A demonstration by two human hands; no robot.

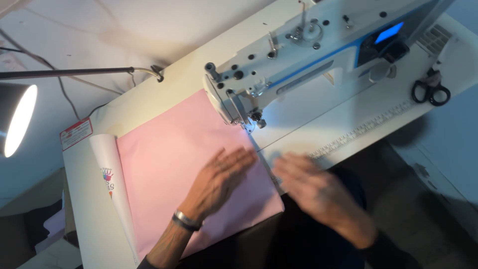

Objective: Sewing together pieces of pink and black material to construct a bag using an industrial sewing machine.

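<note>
Fabric (174,169) at frame centre lies flat under open left hand (219,179); open right hand (313,187) blurred beside it. Best: press flat, edge square toward needle (249,124).

Right hand (318,192) motion-blurred; lamp (17,119) cut by left edge.

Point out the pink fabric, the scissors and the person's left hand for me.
pink fabric (164,164), head view: middle of the flat pink sheet.
scissors (430,89), head view: black handle loops, at the table's right end.
left hand (219,182), head view: back of the hand, lying flat on the fabric.
</note>
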